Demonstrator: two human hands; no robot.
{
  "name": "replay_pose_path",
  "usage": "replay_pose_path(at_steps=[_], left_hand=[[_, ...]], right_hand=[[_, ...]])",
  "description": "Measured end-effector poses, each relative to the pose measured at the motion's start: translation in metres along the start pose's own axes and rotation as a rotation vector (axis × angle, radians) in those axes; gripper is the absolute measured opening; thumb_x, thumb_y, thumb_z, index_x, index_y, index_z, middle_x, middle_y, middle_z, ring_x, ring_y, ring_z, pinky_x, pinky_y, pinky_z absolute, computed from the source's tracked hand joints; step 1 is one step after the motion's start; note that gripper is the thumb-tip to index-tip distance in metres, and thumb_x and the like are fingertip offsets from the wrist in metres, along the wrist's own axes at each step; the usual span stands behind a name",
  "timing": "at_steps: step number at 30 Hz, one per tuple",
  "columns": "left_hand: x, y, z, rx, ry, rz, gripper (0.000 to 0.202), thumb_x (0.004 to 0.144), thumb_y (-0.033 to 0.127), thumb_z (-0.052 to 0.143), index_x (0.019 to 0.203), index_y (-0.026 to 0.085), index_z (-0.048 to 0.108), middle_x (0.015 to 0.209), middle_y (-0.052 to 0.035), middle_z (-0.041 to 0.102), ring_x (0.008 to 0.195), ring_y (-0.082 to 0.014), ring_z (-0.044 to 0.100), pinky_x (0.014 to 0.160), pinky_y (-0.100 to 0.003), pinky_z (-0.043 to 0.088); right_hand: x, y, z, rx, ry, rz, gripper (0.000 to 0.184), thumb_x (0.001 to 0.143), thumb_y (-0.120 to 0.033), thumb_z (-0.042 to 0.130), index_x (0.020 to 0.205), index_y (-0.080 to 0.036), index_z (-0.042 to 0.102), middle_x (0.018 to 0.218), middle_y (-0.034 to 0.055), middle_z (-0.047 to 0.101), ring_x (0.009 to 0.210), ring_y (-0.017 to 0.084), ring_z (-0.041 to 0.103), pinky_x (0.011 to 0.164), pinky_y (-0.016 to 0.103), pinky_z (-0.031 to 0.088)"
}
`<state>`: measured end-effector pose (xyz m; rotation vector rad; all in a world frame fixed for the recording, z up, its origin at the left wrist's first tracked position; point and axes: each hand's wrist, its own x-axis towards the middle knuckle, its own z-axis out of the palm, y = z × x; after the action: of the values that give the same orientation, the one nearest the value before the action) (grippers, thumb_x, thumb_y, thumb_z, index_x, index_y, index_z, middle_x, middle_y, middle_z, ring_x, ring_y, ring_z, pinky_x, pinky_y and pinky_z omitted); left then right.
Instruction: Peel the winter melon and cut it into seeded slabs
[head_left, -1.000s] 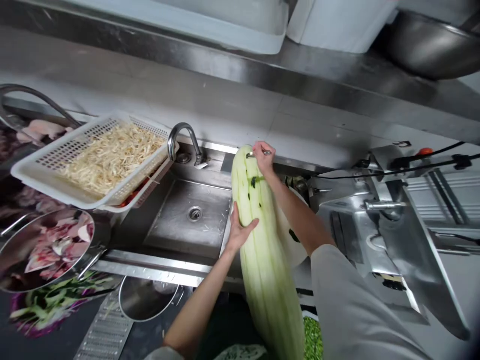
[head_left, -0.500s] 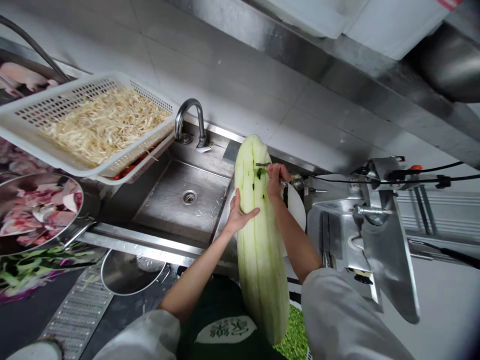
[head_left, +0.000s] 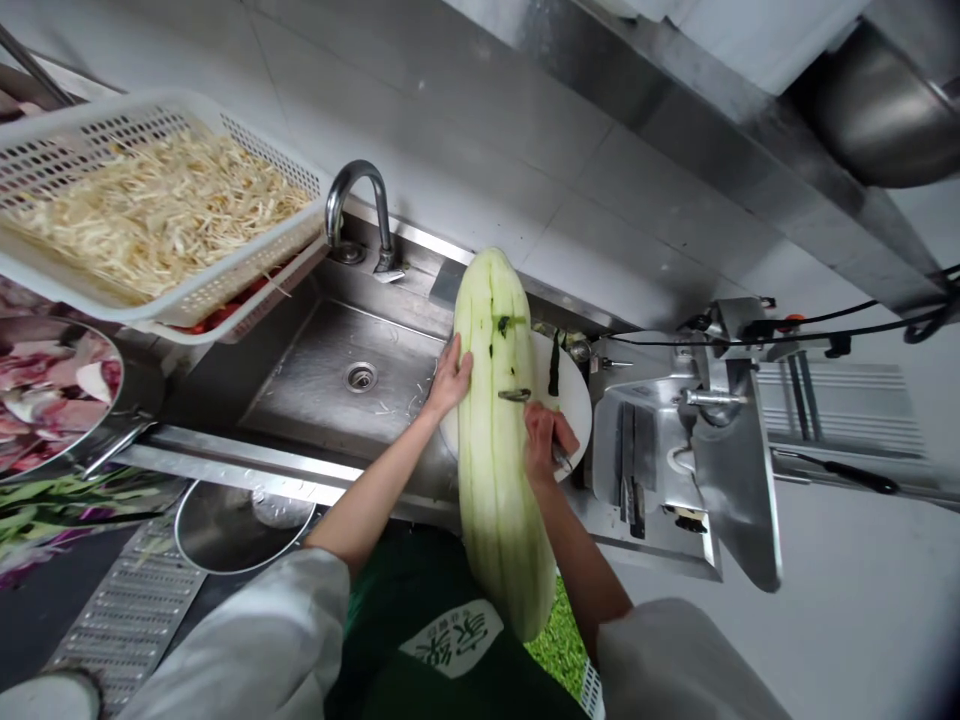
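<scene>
A long pale-green winter melon (head_left: 495,460), mostly peeled, lies lengthwise in front of me across a round white cutting board (head_left: 577,400). Darker green streaks and small dark bits of peel dot its top. My left hand (head_left: 450,378) rests against the melon's left side, fingers stretched out. In my right hand (head_left: 549,440) is a peeler (head_left: 515,395), its metal head over the melon's upper surface and its handle end poking out below my fist. A dark strip of peel (head_left: 554,365) lies on the board to the right.
Left of the melon is a steel sink (head_left: 322,370) with a faucet (head_left: 360,200). A white basket (head_left: 180,290) of bean sprouts and a pot of meat (head_left: 142,400) stand further left. On the right is a metal slicer (head_left: 731,450); a steel shelf (head_left: 675,120) crosses overhead.
My right hand has drawn the peeler down the melon toward me. My left hand has slid to its side, the thumb no longer across the top. The camera view has shifted.
</scene>
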<state>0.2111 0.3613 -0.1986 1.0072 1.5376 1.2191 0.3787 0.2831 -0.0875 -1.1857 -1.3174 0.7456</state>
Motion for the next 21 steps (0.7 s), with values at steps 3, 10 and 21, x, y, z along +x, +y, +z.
replay_pose_path(at_steps=[3, 10, 21], left_hand=[[0.020, 0.016, 0.006, 0.055, 0.014, 0.009, 0.086, 0.101, 0.071, 0.054, 0.171, 0.023, 0.037, 0.177, -0.0136, 0.033, 0.168, -0.0306, 0.020, 0.137, -0.047, 0.016], [0.071, 0.063, 0.025, 0.269, -0.004, -0.026, 0.123, 0.071, 0.069, 0.091, 0.171, 0.031, 0.030, 0.178, -0.0225, 0.016, 0.163, -0.0533, 0.017, 0.127, -0.071, 0.020], [0.083, 0.091, 0.028, 0.407, 0.119, 0.145, 0.073, 0.087, 0.054, 0.082, 0.148, 0.021, 0.060, 0.150, -0.0230, 0.046, 0.146, -0.0506, 0.038, 0.118, -0.073, 0.034]], right_hand=[[-0.044, -0.018, -0.020, 0.135, 0.163, -0.003, 0.057, 0.100, -0.056, 0.063, 0.061, -0.027, 0.033, 0.055, -0.0055, 0.026, 0.051, 0.017, 0.035, 0.055, 0.037, 0.038], [-0.122, -0.071, -0.100, -0.047, 0.095, 0.346, 0.050, 0.082, -0.057, 0.076, 0.052, -0.029, 0.047, 0.051, -0.0006, 0.039, 0.046, 0.024, 0.043, 0.048, 0.043, 0.036], [-0.035, -0.063, -0.119, 0.116, 0.120, 0.295, 0.058, 0.087, -0.051, 0.082, 0.056, -0.025, 0.041, 0.050, -0.0066, 0.031, 0.046, 0.012, 0.030, 0.049, 0.033, 0.031]])
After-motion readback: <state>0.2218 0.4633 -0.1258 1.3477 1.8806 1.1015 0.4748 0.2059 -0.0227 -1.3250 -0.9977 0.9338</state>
